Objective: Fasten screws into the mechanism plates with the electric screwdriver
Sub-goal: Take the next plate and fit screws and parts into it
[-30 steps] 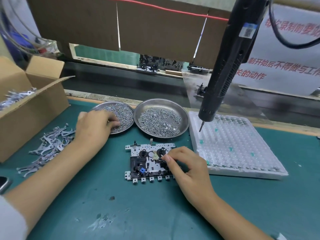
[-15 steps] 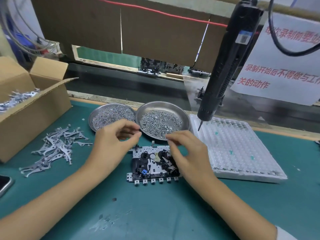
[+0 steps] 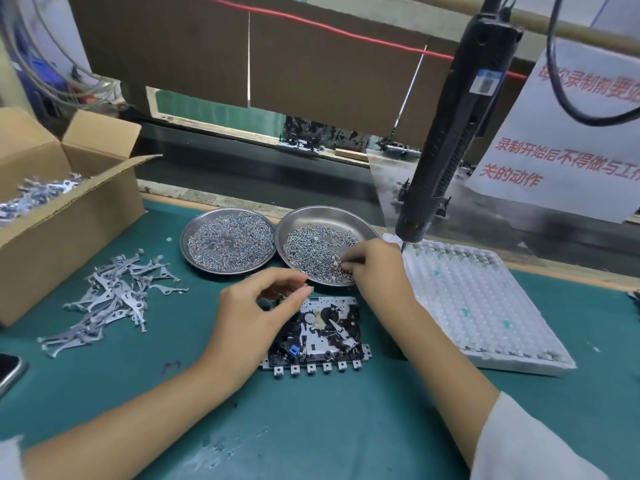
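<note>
The mechanism plate (image 3: 325,336), black and silver with a blue part, lies flat on the green mat. My left hand (image 3: 256,306) hovers over its top left corner, thumb and forefinger pinched together as if on a tiny screw too small to make out. My right hand (image 3: 377,271) reaches into the right steel dish (image 3: 322,214), its fingertips pinched in the pile of screws (image 3: 311,251). The left steel dish (image 3: 185,237) holds smaller screws. Untouched, the black electric screwdriver (image 3: 446,150) hangs on its cable, tip just above and behind my right hand.
A white foam tray (image 3: 485,306) lies right of the plate. Loose metal levers (image 3: 114,299) are scattered at the left, beside an open cardboard box (image 3: 69,230) of more. A phone (image 3: 7,370) sits at the left edge. A conveyor belt (image 3: 242,174) runs behind the mat.
My left hand came from the left dish to above the plate with fingers pinched. My right hand left the plate and reached into the right dish.
</note>
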Motion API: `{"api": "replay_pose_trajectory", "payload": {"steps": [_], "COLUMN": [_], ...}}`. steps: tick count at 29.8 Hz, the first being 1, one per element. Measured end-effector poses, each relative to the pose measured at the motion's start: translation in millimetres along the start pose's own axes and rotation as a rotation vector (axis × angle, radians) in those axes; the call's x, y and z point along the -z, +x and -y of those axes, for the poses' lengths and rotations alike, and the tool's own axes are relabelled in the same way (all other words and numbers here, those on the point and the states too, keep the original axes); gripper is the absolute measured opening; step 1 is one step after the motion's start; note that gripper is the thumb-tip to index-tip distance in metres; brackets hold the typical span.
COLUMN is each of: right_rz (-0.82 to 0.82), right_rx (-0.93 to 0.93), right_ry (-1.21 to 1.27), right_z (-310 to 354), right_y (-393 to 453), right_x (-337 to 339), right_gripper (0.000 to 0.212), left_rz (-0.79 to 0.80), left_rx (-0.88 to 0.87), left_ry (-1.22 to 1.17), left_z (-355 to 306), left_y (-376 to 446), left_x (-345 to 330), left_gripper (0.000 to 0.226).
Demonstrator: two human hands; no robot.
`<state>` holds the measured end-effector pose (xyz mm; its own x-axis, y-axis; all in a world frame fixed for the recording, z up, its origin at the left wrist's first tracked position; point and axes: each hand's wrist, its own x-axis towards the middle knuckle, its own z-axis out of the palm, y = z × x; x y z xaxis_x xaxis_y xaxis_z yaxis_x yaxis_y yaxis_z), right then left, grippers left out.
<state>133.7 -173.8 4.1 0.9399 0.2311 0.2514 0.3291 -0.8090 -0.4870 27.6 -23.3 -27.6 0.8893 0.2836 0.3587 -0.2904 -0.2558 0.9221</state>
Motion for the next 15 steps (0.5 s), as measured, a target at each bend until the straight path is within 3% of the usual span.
{"api": "replay_pose_trajectory", "payload": {"steps": [10, 15], "right_rz": [-0.135, -0.132], "right_rx": [-0.031, -0.004], "right_ry": [0.379, 0.404], "right_z": [-5.0, -5.6], "right_y": [-5.7, -7.4], "right_x": [2.8, 1.7], "right_gripper": [0.016, 0.018], "left_rz": [-0.008, -0.005], "left_rx": [0.006, 0.008], "left_ry": [-0.023, -0.038], "left_z": [2.7, 1.3], "left_y": [0.7, 1.3], "left_x": [-0.7, -0.4], "left_gripper": [0.017, 0.017]}}
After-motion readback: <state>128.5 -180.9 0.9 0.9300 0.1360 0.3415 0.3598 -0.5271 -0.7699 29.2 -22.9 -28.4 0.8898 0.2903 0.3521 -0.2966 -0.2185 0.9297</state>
